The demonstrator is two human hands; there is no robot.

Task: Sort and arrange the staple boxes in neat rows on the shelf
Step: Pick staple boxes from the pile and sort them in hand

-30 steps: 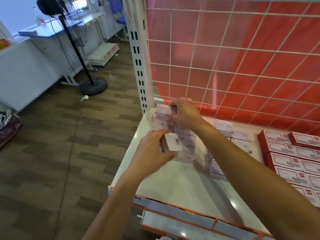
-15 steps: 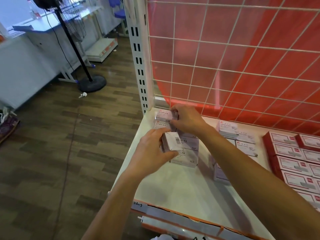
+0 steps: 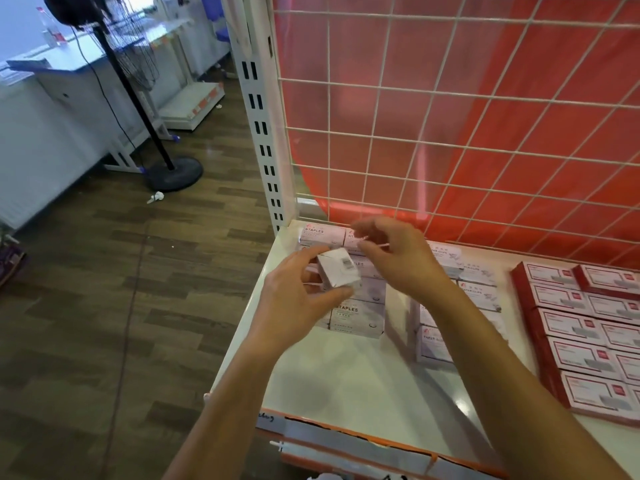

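Staple boxes sit in a pale block on the white shelf, right at the foot of the slotted white post. They run from the post toward the shelf's front edge, lids up, "STAPLES" readable on the box nearest the post and on the front one. Boxes touch one another; the middle of the block is hidden by the hands.

Left hand is over the block, front-right of the post, fingers and thumb curled round one small white box. That box is tilted, barcode label facing up, clear of the stack.

Right hand hovers just right of the post base, over the rear boxes, fingers bent. It is motion-blurred, so cannot tell if it grips anything.

Farther right of the post: pale paper clip boxes in a loose group, a gap between them and the staple block. Farthest from the post: red-edged boxes in tight rows.

Wire grid with red sheet behind it rises to the right of the post. Left of the post, on the wood floor, a black fan stand.
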